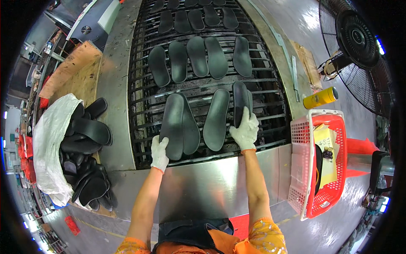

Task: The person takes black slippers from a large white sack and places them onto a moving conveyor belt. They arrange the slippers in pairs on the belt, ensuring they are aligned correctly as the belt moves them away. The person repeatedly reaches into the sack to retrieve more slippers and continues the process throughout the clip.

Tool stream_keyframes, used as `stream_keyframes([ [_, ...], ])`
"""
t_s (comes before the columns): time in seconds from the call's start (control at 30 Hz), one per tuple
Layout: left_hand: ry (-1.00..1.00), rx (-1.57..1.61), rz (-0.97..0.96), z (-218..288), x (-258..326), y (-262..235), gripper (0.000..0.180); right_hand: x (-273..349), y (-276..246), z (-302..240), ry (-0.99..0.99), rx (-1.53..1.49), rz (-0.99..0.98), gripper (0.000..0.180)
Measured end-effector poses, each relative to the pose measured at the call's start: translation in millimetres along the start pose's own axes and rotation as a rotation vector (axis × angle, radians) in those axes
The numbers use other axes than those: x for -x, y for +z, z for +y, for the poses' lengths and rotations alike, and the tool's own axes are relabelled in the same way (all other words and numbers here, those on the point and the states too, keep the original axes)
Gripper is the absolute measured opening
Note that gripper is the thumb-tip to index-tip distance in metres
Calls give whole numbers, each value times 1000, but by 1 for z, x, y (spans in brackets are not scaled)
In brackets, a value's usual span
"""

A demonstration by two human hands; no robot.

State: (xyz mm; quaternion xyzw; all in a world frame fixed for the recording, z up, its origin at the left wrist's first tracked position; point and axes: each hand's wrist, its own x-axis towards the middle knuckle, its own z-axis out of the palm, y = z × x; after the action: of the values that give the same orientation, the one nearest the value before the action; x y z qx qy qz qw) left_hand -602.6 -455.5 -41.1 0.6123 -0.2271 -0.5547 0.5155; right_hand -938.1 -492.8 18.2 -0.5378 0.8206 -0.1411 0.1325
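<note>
Insoles [198, 57] on black conveyor grate [144, 97]; steel apron [203, 186]; fan [359, 42] right.

both hands wear white knitted cloth gloves, the left hand [159, 153] and the right hand [245, 131], each with an orange cuff. the insoles [182, 122] they touch look like matt dark grey foam or rubber, smooth on top. the conveyor grate [203, 86] is dark, dull metal bars. the front ledge [203, 186] is brushed steel, softly reflective. the white sack [48, 144] looks like woven plastic cloth. the basket [334, 169] is glossy red plastic mesh; the yellow can [320, 98] is shiny. the board [76, 70] is rough bare wood.
</note>
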Motion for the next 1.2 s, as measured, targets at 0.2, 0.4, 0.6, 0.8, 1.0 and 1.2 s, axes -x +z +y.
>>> stream_keyframes([
  [0.2,-46,148,67,8,2,-31,28,-14,13,63,-158,-347,426,59],
  [0.4,-68,163,157,-2,-5,-38,30,-36,5,91,-7,169,248,48],
  [0.6,-3,-23,105,-5,-10,-14,30,-12,23,13,-286,-142,316,52],
  [0.8,146,-638,102,24,-7,-15,42,2,53,-100,-124,62,-9,93],
  [1.0,43,-292,192,22,8,-37,44,-8,68,-101,-372,103,3,95],
  [1.2,-78,29,200,13,60,-92,35,-14,70,-99,-325,149,-155,102],
])
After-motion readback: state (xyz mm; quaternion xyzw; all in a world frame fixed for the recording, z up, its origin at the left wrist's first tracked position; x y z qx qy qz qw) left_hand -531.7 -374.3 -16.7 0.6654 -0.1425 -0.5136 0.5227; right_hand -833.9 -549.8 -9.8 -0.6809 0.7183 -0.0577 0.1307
